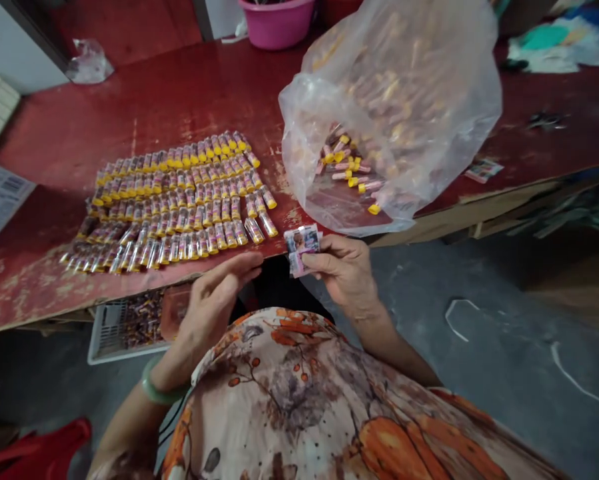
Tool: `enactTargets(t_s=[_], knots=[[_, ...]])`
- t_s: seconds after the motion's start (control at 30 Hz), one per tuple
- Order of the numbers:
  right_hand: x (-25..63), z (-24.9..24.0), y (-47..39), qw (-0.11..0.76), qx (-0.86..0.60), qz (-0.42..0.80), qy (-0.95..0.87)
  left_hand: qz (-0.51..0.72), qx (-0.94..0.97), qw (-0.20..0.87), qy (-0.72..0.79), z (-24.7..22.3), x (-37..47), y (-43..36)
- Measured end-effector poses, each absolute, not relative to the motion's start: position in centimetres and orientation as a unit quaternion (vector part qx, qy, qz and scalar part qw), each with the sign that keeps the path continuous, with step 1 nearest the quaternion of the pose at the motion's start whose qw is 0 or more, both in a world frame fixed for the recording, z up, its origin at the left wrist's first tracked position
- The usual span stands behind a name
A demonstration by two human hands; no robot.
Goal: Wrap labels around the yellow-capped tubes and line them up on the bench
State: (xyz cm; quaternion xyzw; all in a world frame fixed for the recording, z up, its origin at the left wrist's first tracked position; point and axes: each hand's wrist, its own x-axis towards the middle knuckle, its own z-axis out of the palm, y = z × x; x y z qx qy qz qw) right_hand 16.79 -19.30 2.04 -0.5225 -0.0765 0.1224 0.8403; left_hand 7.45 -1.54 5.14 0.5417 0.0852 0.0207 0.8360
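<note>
My right hand (346, 270) pinches a small stack of printed labels (303, 248) just off the table's front edge. To its left, my left hand (219, 293) is held near the edge with its fingers stretched out and nothing visible in it. Rows of small clear tubes with yellow caps (184, 200) lie on the red table (179, 87), beyond my left hand. A large translucent plastic bag (419, 87) lies on the right, its mouth towards me, with loose yellow-capped tubes (349, 167) inside.
Below the table edge at left, a white basket (104, 331) holds many small pieces. A pink tub (278, 23) stands at the back. More labels (484, 170) lie right of the bag; a box (2, 197) sits at far left.
</note>
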Motion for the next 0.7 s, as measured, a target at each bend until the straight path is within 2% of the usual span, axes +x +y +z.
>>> enactTargets(t_s=[0.1, 0.23, 0.33, 0.4, 0.43, 0.5, 0.57, 0.63, 0.7], knots=[[16.4, 1.5, -18.5, 0.783, -0.587, 0.168, -0.118, -0.051, 0.491, 0.866, 0.08, 3.9, 10.0, -3.1], [16.5, 1.0, -16.9, 0.657, -0.689, 0.181, -0.249, -0.099, 0.393, 0.893, 0.195, 1.7, 12.1, -4.1], [19.0, 0.8, -17.4, 0.606, -0.741, 0.127, -0.26, -0.079, 0.35, 0.892, 0.275, 0.2, 12.3, -2.9], [22.6, 0.4, -18.9, 0.556, -0.799, 0.032, -0.226, -0.1, 0.349, 0.879, 0.31, -0.4, 12.3, -2.0], [24.9, 0.2, -19.9, 0.514, -0.834, -0.024, -0.202, -0.115, 0.35, 0.873, 0.32, -0.5, 12.3, -1.6], [30.1, -0.5, -21.7, 0.34, -0.917, -0.133, -0.16, -0.139, 0.342, 0.871, 0.323, -0.7, 12.4, -1.4], [34.9, -1.3, -23.0, 0.166, -0.965, -0.131, -0.154, -0.153, 0.334, 0.877, 0.309, -0.8, 12.6, -1.6], [38.4, -2.0, -23.5, 0.075, -0.978, -0.099, -0.168, -0.164, 0.345, 0.879, 0.285, -0.8, 12.9, -2.0], [40.2, -2.6, -23.5, 0.048, -0.979, -0.079, -0.183, -0.16, 0.372, 0.875, 0.267, -0.5, 13.4, -2.3]])
